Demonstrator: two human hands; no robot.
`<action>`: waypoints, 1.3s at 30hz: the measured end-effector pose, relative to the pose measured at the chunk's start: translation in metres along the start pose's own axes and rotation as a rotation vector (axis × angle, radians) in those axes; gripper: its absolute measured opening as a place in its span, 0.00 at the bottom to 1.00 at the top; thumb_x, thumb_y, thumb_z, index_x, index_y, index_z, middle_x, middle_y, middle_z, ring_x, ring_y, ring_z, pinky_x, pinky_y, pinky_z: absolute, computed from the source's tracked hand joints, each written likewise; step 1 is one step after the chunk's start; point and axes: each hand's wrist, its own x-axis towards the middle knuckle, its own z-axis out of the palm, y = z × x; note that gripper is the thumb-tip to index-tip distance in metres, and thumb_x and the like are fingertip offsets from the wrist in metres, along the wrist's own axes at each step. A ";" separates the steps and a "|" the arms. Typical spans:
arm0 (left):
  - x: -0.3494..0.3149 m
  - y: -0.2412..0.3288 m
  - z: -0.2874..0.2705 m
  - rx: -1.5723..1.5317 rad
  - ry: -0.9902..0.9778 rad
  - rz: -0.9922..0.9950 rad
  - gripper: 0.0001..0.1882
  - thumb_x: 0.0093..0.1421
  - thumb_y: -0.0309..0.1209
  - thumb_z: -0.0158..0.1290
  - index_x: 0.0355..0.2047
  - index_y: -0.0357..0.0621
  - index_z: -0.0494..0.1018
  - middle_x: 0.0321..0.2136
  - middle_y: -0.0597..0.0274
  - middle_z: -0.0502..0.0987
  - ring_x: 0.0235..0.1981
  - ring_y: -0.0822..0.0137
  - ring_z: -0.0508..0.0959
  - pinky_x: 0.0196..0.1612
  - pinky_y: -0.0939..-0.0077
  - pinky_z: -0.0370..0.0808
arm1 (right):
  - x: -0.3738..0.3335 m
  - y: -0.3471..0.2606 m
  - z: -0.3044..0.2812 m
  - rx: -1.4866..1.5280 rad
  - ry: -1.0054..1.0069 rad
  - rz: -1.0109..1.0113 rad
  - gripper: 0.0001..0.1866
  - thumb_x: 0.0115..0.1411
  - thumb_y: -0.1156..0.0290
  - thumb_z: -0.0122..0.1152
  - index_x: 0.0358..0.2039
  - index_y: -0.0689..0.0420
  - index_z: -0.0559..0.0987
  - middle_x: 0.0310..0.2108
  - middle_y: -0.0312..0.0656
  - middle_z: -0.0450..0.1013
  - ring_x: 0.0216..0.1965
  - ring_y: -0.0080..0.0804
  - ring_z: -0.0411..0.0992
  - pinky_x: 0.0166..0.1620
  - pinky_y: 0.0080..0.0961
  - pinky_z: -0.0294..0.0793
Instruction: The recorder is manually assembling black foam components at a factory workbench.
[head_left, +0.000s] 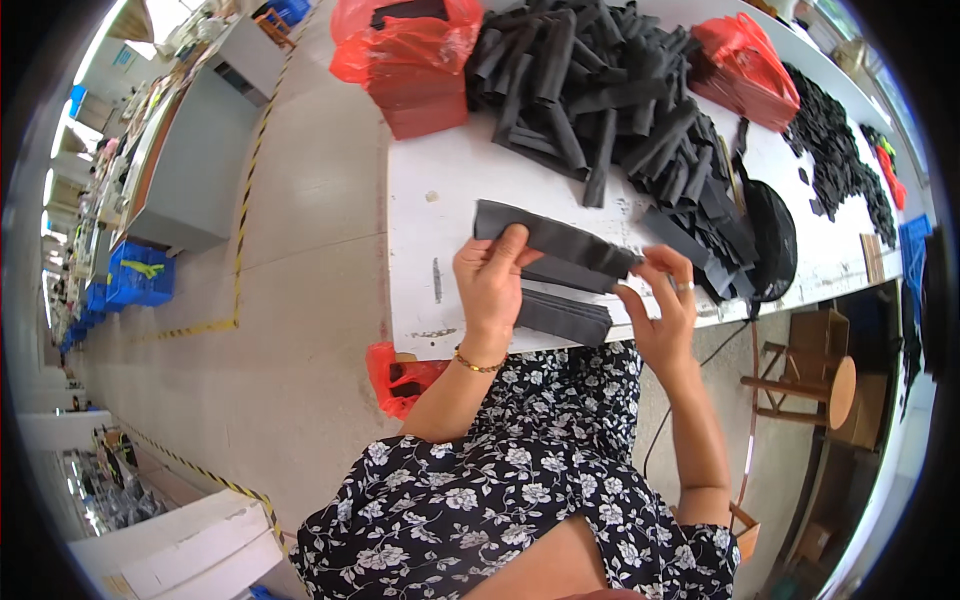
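The dark strip (555,240) was found raised in both hands above the near part of the white table (430,215), in front of the person's body. Its long axis ran crosswise, sloping down from the upper left to the lower right; one short end pointed left and slightly away from the person, the other right and slightly toward them. The strip was flat, long and narrow, near-black with a dull surface, straight along its edges and faintly creased toward the right end. A second dark layer (565,272) showed just below its lower edge; whether the two were joined could not be told. The left hand (493,280) gripped the strip near its left end, thumb pressed on the upper face, fingers behind. The right hand (655,300), wearing a ring (685,286), pinched the right end between thumb and fingers. Beneath the hands, a stack of dark strips (563,318) lay near the table's edge. Beyond stood a large heap of similar pieces (590,85), between a red bag (425,100) on the left and another red bag (745,75) on the right.
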 end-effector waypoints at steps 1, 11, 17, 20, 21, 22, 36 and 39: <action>-0.001 0.000 0.004 -0.006 -0.006 -0.013 0.03 0.60 0.24 0.57 0.31 0.37 0.77 0.30 0.59 0.80 0.30 0.69 0.80 0.34 0.70 0.82 | 0.003 -0.008 0.008 0.103 0.058 0.135 0.13 0.49 0.74 0.72 0.33 0.63 0.77 0.45 0.46 0.69 0.41 0.38 0.70 0.43 0.32 0.71; 0.018 -0.006 -0.008 -0.014 0.195 0.086 0.07 0.61 0.24 0.57 0.25 0.39 0.74 0.26 0.61 0.78 0.26 0.71 0.78 0.33 0.73 0.82 | 0.009 0.016 0.005 0.715 0.489 0.633 0.12 0.61 0.74 0.61 0.44 0.61 0.72 0.41 0.38 0.69 0.36 0.23 0.70 0.40 0.21 0.74; 0.007 -0.017 -0.006 0.025 0.130 -0.026 0.09 0.60 0.24 0.57 0.23 0.40 0.72 0.25 0.61 0.78 0.26 0.72 0.78 0.33 0.71 0.82 | 0.001 0.013 0.028 0.699 0.228 0.650 0.07 0.60 0.72 0.64 0.36 0.63 0.78 0.29 0.29 0.73 0.28 0.13 0.65 0.34 0.11 0.65; 0.007 -0.030 -0.011 -0.010 0.106 -0.094 0.09 0.61 0.24 0.57 0.23 0.40 0.72 0.26 0.61 0.78 0.27 0.72 0.78 0.34 0.71 0.82 | 0.000 0.014 0.028 1.130 0.311 0.841 0.08 0.62 0.72 0.61 0.37 0.65 0.78 0.31 0.30 0.73 0.31 0.16 0.68 0.37 0.14 0.69; 0.007 -0.034 -0.012 -0.008 0.101 -0.066 0.08 0.61 0.24 0.57 0.24 0.40 0.73 0.27 0.61 0.78 0.28 0.72 0.78 0.34 0.71 0.82 | -0.001 0.011 0.027 1.128 0.315 0.846 0.08 0.62 0.72 0.61 0.37 0.65 0.78 0.31 0.30 0.73 0.31 0.16 0.68 0.37 0.14 0.69; 0.007 -0.035 -0.011 -0.005 0.098 -0.036 0.07 0.61 0.25 0.56 0.25 0.39 0.74 0.27 0.61 0.78 0.29 0.72 0.79 0.35 0.71 0.82 | -0.002 0.008 0.028 1.055 0.278 0.814 0.09 0.62 0.72 0.61 0.37 0.66 0.78 0.32 0.32 0.74 0.32 0.18 0.70 0.38 0.17 0.71; 0.020 0.001 -0.015 0.251 0.046 -0.179 0.11 0.61 0.31 0.58 0.39 0.35 0.78 0.31 0.65 0.79 0.30 0.76 0.78 0.32 0.83 0.77 | -0.007 0.014 0.026 0.895 0.208 0.739 0.05 0.57 0.75 0.65 0.31 0.64 0.79 0.24 0.34 0.74 0.24 0.18 0.67 0.30 0.15 0.66; 0.032 0.002 -0.029 0.224 0.002 -0.270 0.10 0.58 0.31 0.60 0.37 0.37 0.79 0.30 0.66 0.79 0.29 0.78 0.77 0.29 0.86 0.73 | -0.008 0.021 0.035 0.959 0.214 0.780 0.07 0.57 0.74 0.66 0.31 0.64 0.79 0.24 0.32 0.73 0.24 0.17 0.65 0.29 0.15 0.63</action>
